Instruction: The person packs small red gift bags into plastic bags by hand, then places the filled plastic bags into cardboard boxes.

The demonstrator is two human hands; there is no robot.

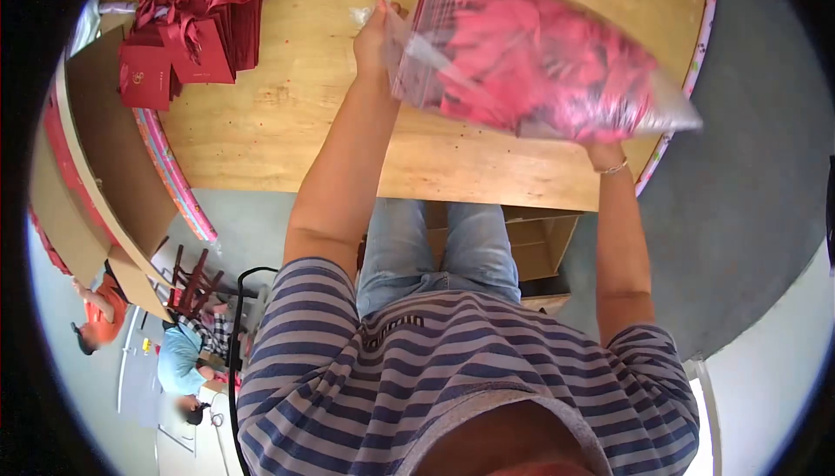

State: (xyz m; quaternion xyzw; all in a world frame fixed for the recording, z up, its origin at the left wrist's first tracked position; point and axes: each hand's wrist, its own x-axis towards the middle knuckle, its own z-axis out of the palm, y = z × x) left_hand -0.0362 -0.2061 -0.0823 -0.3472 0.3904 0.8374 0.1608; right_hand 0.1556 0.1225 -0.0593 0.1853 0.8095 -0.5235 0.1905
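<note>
A clear plastic zip bag (539, 63), packed with crumpled pink-red pieces, hangs tilted over the wooden table; it is blurred, and what the pieces are I cannot make out. My left hand (373, 44) is closed on the clear film at the zip end of the bag. Under the far right part of the bag, my right hand (604, 153) holds it from below, its fingers hidden by the bag. A bracelet circles that wrist. Beside my left hand lies a small scrap of clear plastic (360, 14).
Red paper gift bags (200, 50) with ribbon handles are piled at the table's (287, 146) back left. A cardboard box (117, 111) stands left of it, another box (535, 246) beneath the front edge. Two people (178, 359) are at lower left near stacked stools (196, 285).
</note>
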